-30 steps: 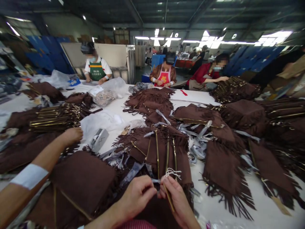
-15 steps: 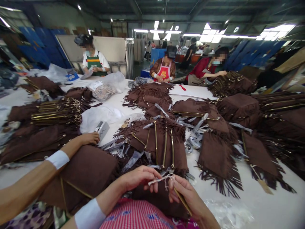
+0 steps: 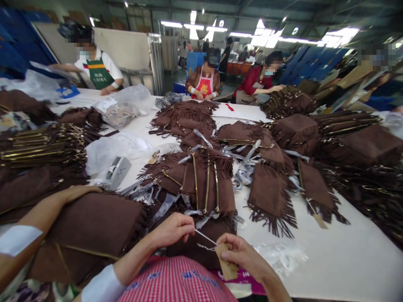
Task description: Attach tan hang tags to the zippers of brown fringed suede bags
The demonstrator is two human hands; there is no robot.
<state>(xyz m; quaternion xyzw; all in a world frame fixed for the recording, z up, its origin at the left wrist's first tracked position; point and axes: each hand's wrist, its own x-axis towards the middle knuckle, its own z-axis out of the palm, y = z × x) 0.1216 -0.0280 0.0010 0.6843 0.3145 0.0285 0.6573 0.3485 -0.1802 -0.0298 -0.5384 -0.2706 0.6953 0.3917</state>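
Observation:
A brown paper hang tag [image 3: 227, 265] is pinched between the thumb and fingers of my right hand [image 3: 241, 253]. From its top a thin white string [image 3: 206, 238] runs up and left, pulled straight. The other end of that string is held in the closed fingers of my left hand [image 3: 176, 228]. Under both hands lies a brown suede fringed bag [image 3: 201, 249], partly hidden. Beyond them, more brown bags with gold zippers [image 3: 217, 191] are piled, some straps wrapped in clear plastic.
At left, a co-worker's hand [image 3: 77, 193] rests on a large brown bag [image 3: 94, 222]. A grey tape dispenser [image 3: 117, 173] stands near white plastic bags [image 3: 116, 149]. Crumpled clear plastic [image 3: 283, 256] lies on the white table [image 3: 340, 260]. Several people work across it.
The string has gone from loose loops to a taut line, and the tag now faces up. My left hand has closed. The co-worker's hand has drawn back from the dispenser onto the bag.

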